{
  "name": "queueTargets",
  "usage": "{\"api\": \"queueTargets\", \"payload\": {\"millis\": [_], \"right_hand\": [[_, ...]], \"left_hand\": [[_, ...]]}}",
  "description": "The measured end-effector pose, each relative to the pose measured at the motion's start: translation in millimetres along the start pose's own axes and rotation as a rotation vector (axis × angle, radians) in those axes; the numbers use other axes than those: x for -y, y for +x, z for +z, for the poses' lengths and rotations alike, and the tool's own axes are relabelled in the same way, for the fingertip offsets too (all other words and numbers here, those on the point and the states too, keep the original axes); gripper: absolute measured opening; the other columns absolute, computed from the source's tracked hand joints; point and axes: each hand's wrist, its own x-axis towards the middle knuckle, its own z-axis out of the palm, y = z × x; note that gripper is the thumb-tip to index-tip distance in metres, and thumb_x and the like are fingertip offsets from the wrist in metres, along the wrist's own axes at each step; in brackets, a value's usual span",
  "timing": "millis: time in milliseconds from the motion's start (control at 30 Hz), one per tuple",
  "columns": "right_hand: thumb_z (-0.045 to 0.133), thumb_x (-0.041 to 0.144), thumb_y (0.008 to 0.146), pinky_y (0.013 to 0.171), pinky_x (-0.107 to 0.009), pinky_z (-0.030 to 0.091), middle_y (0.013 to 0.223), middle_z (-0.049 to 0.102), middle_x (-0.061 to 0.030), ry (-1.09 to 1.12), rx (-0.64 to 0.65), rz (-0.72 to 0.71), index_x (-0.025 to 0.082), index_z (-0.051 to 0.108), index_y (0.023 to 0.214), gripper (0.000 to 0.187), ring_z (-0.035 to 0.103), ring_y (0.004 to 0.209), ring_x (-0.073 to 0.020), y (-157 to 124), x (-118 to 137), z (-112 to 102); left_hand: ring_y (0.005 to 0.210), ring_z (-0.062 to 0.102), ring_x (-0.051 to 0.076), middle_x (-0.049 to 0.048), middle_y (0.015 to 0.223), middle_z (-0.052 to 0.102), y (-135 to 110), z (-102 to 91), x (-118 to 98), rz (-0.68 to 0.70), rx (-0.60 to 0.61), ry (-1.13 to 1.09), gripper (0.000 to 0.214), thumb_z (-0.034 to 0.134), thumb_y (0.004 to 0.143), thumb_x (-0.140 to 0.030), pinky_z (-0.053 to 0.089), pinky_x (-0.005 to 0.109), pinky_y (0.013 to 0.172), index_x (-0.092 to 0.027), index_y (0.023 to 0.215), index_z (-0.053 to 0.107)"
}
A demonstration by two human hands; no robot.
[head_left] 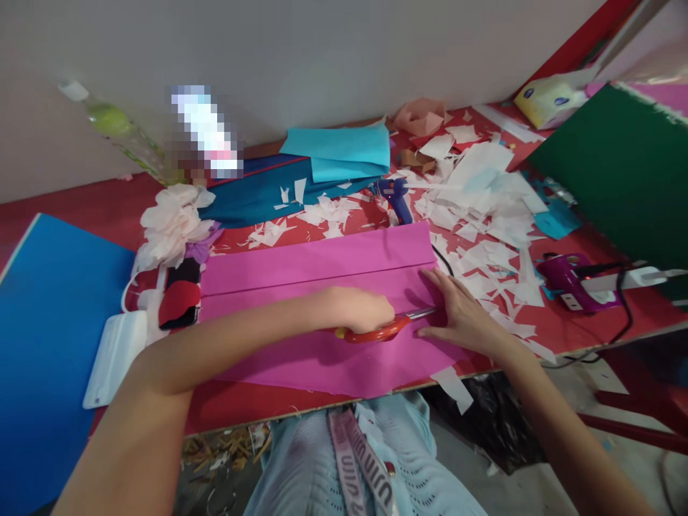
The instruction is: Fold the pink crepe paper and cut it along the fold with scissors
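A large folded magenta paper sheet (322,279) lies across the red table (97,201) in front of me. My left hand (357,309) is closed round the red handles of a pair of scissors (384,328), whose blades point right along the paper. My right hand (456,312) lies flat with fingers spread on the right end of the magenta sheet, right beside the blade tips.
White paper scraps (484,215) litter the table's right half. A blue glue gun (395,195), a purple glue gun (570,279), teal paper (338,154), a green board (623,172), a blue board (48,330), a paper flower (175,222), a tissue pack (548,100) and a bottle (115,129) surround the sheet.
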Motion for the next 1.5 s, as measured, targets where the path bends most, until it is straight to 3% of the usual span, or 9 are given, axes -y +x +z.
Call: {"api": "queueTargets", "payload": {"millis": [200, 533, 800, 1100, 1200, 1333, 1433, 1500], "right_hand": [[0.063, 0.047, 0.079, 0.104, -0.056, 0.036, 0.147, 0.035, -0.0165, 0.020, -0.001, -0.005, 0.023, -0.011, 0.147, 0.104, 0.032, 0.135, -0.0350, -10, -21, -6], [0.061, 0.050, 0.080, 0.109, -0.055, 0.029, 0.146, 0.037, -0.0147, -0.050, 0.015, 0.005, 0.022, -0.007, 0.148, 0.100, 0.035, 0.134, -0.0323, -12, -21, -4], [0.057, 0.053, 0.082, 0.110, -0.054, 0.027, 0.148, 0.034, -0.0157, -0.091, 0.016, -0.011, 0.021, -0.004, 0.148, 0.096, 0.030, 0.137, -0.0313, -14, -24, -1], [0.058, 0.051, 0.081, 0.108, -0.056, 0.029, 0.148, 0.034, -0.0156, -0.104, 0.014, -0.007, 0.023, -0.008, 0.149, 0.099, 0.032, 0.136, -0.0326, -16, -29, 3], [0.059, 0.051, 0.081, 0.108, -0.055, 0.029, 0.148, 0.034, -0.0157, -0.104, 0.008, -0.001, 0.023, -0.010, 0.148, 0.101, 0.034, 0.135, -0.0324, -16, -28, 3], [0.061, 0.053, 0.079, 0.108, -0.055, 0.030, 0.147, 0.034, -0.0169, -0.116, -0.031, 0.006, 0.021, -0.009, 0.149, 0.104, 0.033, 0.134, -0.0343, -16, -26, 2], [0.062, 0.052, 0.078, 0.105, -0.055, 0.034, 0.145, 0.035, -0.0176, -0.128, -0.073, 0.007, 0.020, -0.004, 0.149, 0.102, 0.035, 0.132, -0.0363, -17, -25, -1], [0.061, 0.049, 0.080, 0.101, -0.056, 0.037, 0.140, 0.039, -0.0182, -0.136, -0.113, -0.007, 0.020, 0.002, 0.149, 0.095, 0.039, 0.128, -0.0368, -18, -21, -3]], "left_hand": [[0.060, 0.061, 0.019, 0.0095, 0.074, 0.069, -5, -0.3, 3, 0.004, 0.063, -0.068, 0.023, 0.053, 0.071, -0.013, 0.046, 0.027, 0.055, -0.014, 0.087, 0.069], [0.054, 0.058, 0.017, 0.0058, 0.063, 0.066, -2, -5.2, -2, -0.048, 0.019, -0.123, 0.011, 0.057, 0.069, -0.016, 0.046, 0.026, 0.055, -0.015, 0.074, 0.067], [0.059, 0.062, 0.022, 0.0149, 0.083, 0.070, 3, -18.6, -15, 0.008, 0.084, 0.005, 0.028, 0.051, 0.072, -0.013, 0.045, 0.030, 0.051, -0.008, 0.092, 0.070], [0.059, 0.061, 0.020, 0.0141, 0.081, 0.070, 8, -17.2, -15, 0.007, -0.066, 0.026, 0.026, 0.048, 0.081, -0.020, 0.042, 0.028, 0.050, -0.010, 0.091, 0.070], [0.052, 0.056, 0.016, 0.0128, 0.076, 0.069, -2, -16.9, -6, 0.026, -0.052, 0.022, 0.027, 0.047, 0.082, -0.023, 0.039, 0.027, 0.048, -0.010, 0.087, 0.071], [0.050, 0.050, 0.014, 0.0109, 0.077, 0.068, -36, -16.0, 7, 0.007, -0.047, 0.019, 0.027, 0.044, 0.083, -0.018, 0.032, 0.027, 0.046, -0.011, 0.086, 0.070], [0.050, 0.048, 0.013, 0.0087, 0.071, 0.066, -65, -7.9, 23, -0.146, -0.103, 0.017, 0.028, 0.043, 0.085, -0.021, 0.030, 0.027, 0.048, -0.012, 0.080, 0.069], [0.052, 0.050, 0.013, 0.0073, 0.071, 0.066, -81, 2.5, 41, -0.310, -0.209, -0.005, 0.030, 0.041, 0.086, -0.023, 0.031, 0.026, 0.051, -0.015, 0.081, 0.068]]}}
